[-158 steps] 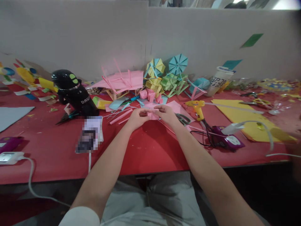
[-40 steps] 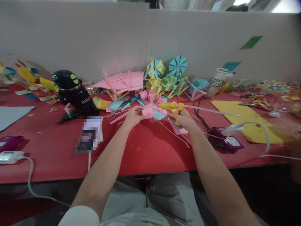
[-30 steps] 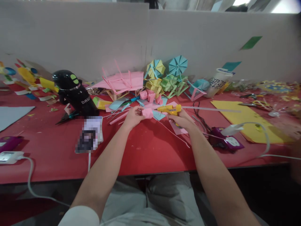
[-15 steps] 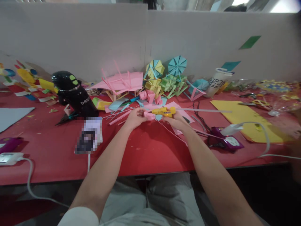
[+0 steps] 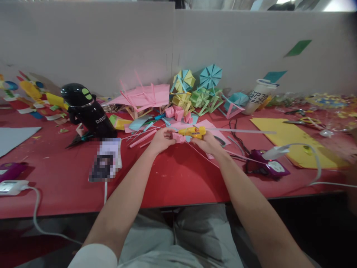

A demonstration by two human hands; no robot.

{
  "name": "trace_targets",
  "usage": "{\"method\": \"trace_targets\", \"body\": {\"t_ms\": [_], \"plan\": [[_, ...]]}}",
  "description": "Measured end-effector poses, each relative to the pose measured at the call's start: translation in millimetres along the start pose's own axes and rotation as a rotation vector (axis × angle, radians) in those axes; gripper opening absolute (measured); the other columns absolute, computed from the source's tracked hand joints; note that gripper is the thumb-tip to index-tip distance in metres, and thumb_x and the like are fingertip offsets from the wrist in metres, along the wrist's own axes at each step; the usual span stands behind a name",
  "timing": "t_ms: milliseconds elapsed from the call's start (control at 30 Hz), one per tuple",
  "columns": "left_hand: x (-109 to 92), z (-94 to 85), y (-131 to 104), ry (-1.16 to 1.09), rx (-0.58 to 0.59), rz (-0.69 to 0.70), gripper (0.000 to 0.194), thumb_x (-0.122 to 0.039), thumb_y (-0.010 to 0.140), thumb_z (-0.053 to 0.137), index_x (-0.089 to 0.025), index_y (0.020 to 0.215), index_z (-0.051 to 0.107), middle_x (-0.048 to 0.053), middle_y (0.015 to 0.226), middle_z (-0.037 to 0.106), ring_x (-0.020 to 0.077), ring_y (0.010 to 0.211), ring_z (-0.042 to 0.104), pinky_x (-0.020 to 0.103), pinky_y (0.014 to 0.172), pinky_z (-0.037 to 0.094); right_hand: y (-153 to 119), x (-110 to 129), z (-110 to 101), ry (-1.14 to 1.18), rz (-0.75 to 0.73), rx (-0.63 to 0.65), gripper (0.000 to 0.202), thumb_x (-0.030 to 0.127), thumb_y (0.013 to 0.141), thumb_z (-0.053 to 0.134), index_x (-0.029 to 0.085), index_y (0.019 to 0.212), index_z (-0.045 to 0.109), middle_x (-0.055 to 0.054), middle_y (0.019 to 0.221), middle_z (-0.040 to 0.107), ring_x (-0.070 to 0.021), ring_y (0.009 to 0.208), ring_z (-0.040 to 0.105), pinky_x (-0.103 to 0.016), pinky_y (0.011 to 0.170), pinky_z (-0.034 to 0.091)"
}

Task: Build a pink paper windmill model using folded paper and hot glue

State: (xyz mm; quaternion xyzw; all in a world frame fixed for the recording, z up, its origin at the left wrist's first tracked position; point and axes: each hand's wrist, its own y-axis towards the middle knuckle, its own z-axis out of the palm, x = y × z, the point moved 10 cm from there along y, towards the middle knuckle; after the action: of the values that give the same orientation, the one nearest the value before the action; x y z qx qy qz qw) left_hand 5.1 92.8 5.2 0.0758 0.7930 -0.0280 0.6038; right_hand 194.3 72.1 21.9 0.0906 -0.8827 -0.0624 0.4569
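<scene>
Head view: two bare hands face each other over the middle of a red table (image 5: pixel 181 182), well in from its near edge.
Left hand: the left hand (image 5: pixel 162 140) pinches a small pink folded paper (image 5: pixel 179 138) between thumb and fingers, at its left side.
Pink paper: it sits between the two hands; whether it touches the tabletop, I cannot tell.
Right hand: the right hand (image 5: pixel 208 143) has its fingers curled round the handle of a yellow glue gun (image 5: pixel 192 131); each finger's exact place is hidden.
Glue gun: its nozzle points left, toward the left hand and just beside the pink folded paper; contact cannot be made out. A long pale glue stick (image 5: pixel 242 130) runs out of its back toward the right.
Far edge: a pink sheet (image 5: pixel 160 93) bearing upright strips, a blue paper wheel (image 5: pixel 211 76), a yellow-and-blue paper wheel (image 5: pixel 184 80) and a white cup (image 5: pixel 259 97) stand along it, before a grey panel (image 5: pixel 83 41).
Left part: a black bottle (image 5: pixel 93 117) leans near the far edge; a light blue sheet (image 5: pixel 16 138) lies farther left.
Right part: yellow sheets (image 5: pixel 295 147) lie beyond a purple power socket (image 5: pixel 269 165), with scissors (image 5: pixel 297 122) partly over their far corner.
</scene>
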Motion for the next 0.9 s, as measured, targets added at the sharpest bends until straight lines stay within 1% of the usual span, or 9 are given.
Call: {"method": "trace_targets", "body": {"t_ms": [100, 233, 433, 600, 800, 900], "plan": [[-0.5, 1.5, 0.2, 0.005, 0.017, 0.004, 0.039, -0.002, 0.063, 0.074, -0.012, 0.101, 0.068, 0.004, 0.086, 0.067, 0.0126, 0.08, 0.062, 0.033, 0.087, 0.051, 0.4, -2.7, 0.8, -0.009, 0.016, 0.001, 0.012, 0.033, 0.067, 0.057, 0.02, 0.067, 0.057, 0.0, 0.063, 0.058, -0.0167, 0.061, 0.051, -0.029, 0.061, 0.041], [1.6, 2.4, 0.5, -0.024, 0.023, -0.007, 0.04, -0.003, 0.064, 0.074, -0.012, 0.102, 0.067, 0.003, 0.084, 0.066, 0.0119, 0.076, 0.062, 0.032, 0.084, 0.051, 0.8, -1.3, 1.6, 0.006, 0.007, 0.006, 0.013, 0.033, 0.067, 0.058, 0.02, 0.071, 0.059, 0.0, 0.064, 0.057, -0.0168, 0.063, 0.05, -0.029, 0.06, 0.04], [2.2, 1.2, 0.2, -0.014, 0.008, -0.017, 0.041, -0.003, 0.064, 0.075, -0.012, 0.103, 0.067, 0.004, 0.085, 0.067, 0.0124, 0.077, 0.063, 0.031, 0.084, 0.051, 0.6, -2.6, 2.2, -0.007, 0.011, 0.013, 0.013, 0.029, 0.068, 0.059, 0.019, 0.075, 0.063, -0.001, 0.069, 0.061, -0.0166, 0.064, 0.052, -0.028, 0.063, 0.043], [2.6, 0.5, 0.0, -0.012, 0.006, -0.027, 0.042, -0.005, 0.065, 0.075, -0.012, 0.106, 0.066, 0.004, 0.085, 0.067, 0.0122, 0.075, 0.062, 0.032, 0.083, 0.051, 1.4, -6.4, 3.5, -0.003, -0.004, 0.012, 0.018, 0.028, 0.07, 0.061, 0.018, 0.083, 0.067, -0.001, 0.076, 0.066, -0.0171, 0.069, 0.056, -0.028, 0.066, 0.045], [1.6, -0.1, -0.7, -0.025, 0.004, -0.031, 0.042, -0.005, 0.065, 0.075, -0.012, 0.105, 0.066, 0.004, 0.086, 0.067, 0.0123, 0.076, 0.062, 0.031, 0.082, 0.051, 0.9, -10.5, 4.8, -0.008, 0.047, 0.026, 0.013, 0.026, 0.07, 0.061, 0.018, 0.079, 0.066, 0.0, 0.071, 0.065, -0.0165, 0.065, 0.055, -0.028, 0.063, 0.045], [1.3, -1.1, -0.9, -0.03, -0.001, -0.028, 0.043, -0.004, 0.064, 0.075, -0.012, 0.105, 0.066, 0.005, 0.087, 0.067, 0.013, 0.078, 0.063, 0.032, 0.084, 0.051, 0.0, -8.1, 4.2, -0.004, 0.044, 0.024, 0.014, 0.026, 0.07, 0.062, 0.018, 0.08, 0.066, -0.001, 0.074, 0.066, -0.0174, 0.067, 0.057, -0.028, 0.064, 0.046]]}}
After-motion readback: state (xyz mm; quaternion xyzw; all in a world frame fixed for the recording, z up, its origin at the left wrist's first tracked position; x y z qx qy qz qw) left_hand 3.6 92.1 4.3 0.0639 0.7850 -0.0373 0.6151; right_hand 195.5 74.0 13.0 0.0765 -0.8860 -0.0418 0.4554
